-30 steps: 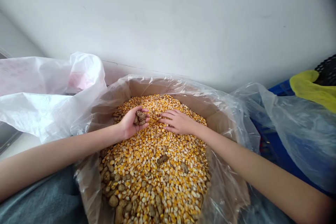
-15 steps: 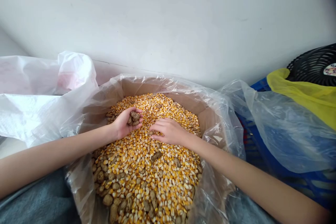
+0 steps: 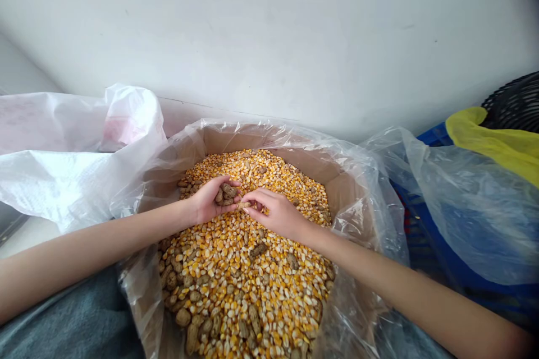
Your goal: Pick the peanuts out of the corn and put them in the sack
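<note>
Several unshelled peanuts (image 3: 228, 192) rest in the cupped palm of my left hand (image 3: 209, 201), its fingers curled around them. Just beside it, my right hand (image 3: 275, 212) pinches a single peanut (image 3: 243, 205) between thumb and fingertips, close to the left fingers. Both hands are over a heap of yellow and white corn kernels (image 3: 236, 247) in a box (image 3: 345, 190) lined with clear plastic. More peanuts lie among the kernels, including a dark one (image 3: 257, 251) near the middle and a cluster (image 3: 193, 331) at the lower left.
A white woven sack (image 3: 76, 179) is on the left. To the right are a blue plastic crate (image 3: 438, 269), clear plastic sheeting (image 3: 475, 207), yellow mesh cloth (image 3: 492, 140) and a black fan grille (image 3: 516, 102). A pale wall (image 3: 261, 39) rises behind the box.
My right hand has come up to my left hand and now shows a peanut in its pinch. The view has shifted slightly, so the surroundings appear further right.
</note>
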Available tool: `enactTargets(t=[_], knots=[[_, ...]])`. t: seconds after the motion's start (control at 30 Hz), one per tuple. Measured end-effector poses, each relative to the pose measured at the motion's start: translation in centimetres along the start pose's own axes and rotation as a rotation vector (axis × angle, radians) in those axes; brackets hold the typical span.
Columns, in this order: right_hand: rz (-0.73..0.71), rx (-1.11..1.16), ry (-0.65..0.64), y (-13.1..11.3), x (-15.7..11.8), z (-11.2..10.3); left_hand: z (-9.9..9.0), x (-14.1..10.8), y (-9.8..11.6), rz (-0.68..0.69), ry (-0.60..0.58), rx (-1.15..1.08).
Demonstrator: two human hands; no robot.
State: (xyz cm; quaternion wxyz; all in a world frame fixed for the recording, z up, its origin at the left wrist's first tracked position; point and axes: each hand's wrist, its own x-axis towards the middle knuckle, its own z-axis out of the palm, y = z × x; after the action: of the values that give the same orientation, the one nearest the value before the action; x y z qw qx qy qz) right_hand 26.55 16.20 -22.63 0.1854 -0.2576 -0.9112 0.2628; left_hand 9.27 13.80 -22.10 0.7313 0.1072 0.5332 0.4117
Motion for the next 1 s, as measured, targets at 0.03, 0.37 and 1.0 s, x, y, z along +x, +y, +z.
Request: enactTargets(t=[0.03,0.37,1.0], knots=[[-0.020,0.005,0.006,-0.5,0.1,0.0,0.1,0.0,-0.1,-0.012,-0.002,0.008],[0.011,0.015,-0.014,-2.6,0.5,0.2,0.9,-0.6,-1.1,-0.177,-0.147,0.114],[0.328,-0.454,-0.210,5.0,-0.4,-0.6,0.7,-0.7,-0.8,-0.178,-0.114,0.127]])
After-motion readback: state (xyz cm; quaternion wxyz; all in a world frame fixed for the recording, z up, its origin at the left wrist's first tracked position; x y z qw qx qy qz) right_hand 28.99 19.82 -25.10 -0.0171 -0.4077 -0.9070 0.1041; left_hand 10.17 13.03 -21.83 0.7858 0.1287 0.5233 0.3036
